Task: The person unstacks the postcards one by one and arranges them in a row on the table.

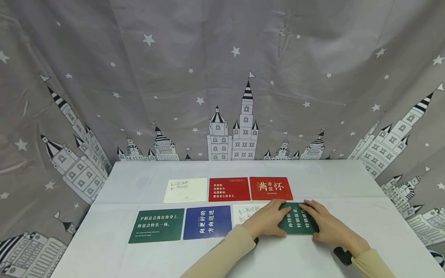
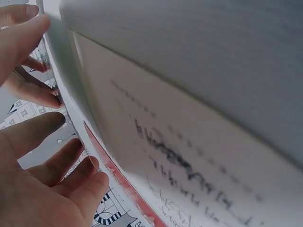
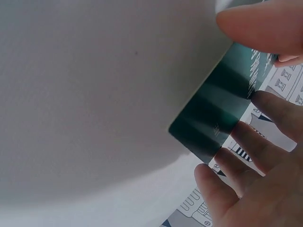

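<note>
A green card (image 1: 297, 219) with white lettering lies on the table at the right end of the near row. My left hand (image 1: 265, 219) is at its left edge, fingertips on the far corner and thumb by the near corner. At its right side, my right hand (image 1: 328, 226) has its fingers spread along the edge. In the right wrist view, the fingertips meet one long edge of the green card (image 3: 213, 106), with the thumb over the opposite edge. A white card (image 1: 240, 212) with handwriting is partly hidden under my left forearm and hand.
Left in the near row lie a blue card (image 1: 219, 224) and another green card (image 1: 156, 226). The far row holds a cream card (image 1: 184, 195), a red card (image 1: 240, 185) and a second red card (image 1: 281, 195). A grey castle-print curtain (image 1: 222, 58) stands behind the white table (image 1: 104, 224).
</note>
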### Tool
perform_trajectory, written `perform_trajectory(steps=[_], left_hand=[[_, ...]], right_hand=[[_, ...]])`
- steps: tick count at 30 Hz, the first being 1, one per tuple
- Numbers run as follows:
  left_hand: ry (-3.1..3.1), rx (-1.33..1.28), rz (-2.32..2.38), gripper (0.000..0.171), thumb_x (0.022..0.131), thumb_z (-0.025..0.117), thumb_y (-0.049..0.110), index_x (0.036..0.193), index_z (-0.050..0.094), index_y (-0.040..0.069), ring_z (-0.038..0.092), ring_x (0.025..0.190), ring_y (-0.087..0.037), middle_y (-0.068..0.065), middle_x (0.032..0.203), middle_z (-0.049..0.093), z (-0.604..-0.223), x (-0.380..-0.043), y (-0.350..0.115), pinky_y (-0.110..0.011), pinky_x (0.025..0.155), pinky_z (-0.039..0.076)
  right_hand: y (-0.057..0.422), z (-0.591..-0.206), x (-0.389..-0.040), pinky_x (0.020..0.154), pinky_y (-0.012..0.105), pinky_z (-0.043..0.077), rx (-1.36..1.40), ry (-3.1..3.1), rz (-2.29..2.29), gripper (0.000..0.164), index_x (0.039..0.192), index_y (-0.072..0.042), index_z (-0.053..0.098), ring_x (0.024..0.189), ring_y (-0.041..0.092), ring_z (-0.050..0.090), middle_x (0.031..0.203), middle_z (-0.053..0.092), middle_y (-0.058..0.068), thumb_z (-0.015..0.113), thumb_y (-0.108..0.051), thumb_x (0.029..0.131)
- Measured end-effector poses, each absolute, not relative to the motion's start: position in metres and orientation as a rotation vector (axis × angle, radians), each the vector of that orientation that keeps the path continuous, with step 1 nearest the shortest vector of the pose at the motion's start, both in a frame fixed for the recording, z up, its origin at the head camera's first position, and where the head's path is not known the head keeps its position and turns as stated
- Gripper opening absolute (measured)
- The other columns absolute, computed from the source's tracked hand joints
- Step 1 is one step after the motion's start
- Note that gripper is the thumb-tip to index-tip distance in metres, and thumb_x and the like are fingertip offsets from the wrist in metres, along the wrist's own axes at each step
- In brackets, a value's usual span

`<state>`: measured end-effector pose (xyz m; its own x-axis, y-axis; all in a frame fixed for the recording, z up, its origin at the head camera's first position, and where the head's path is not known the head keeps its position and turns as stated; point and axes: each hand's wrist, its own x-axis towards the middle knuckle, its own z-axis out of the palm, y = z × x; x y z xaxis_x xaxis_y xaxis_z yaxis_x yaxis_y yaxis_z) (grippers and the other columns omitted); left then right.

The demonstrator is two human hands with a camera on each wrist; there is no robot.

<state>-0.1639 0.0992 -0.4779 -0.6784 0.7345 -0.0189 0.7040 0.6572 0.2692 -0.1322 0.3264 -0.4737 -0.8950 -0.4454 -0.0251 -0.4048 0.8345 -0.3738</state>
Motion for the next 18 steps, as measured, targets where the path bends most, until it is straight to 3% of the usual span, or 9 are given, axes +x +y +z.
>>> perform_trajectory(steps=[18], left_hand=[[2.753, 1.166, 0.359, 0.075, 0.079, 0.076, 0.043, 0.143, 0.046, 0.019, 0.036, 0.13, -0.012, -0.001, 0.144, 0.04, -0.48, -0.168, 0.111, -0.018, 0.103, 0.032]], right_hand=[[0.337, -0.477, -0.142, 0.093, 0.06, 0.041, -0.715, 2.875, -0.564, 0.085, 0.136, 0.003, 0.045, 0.126, 0.05, 0.033, 0.139, 0.037, 0.028, 0.079, 0.002, 0.057]])
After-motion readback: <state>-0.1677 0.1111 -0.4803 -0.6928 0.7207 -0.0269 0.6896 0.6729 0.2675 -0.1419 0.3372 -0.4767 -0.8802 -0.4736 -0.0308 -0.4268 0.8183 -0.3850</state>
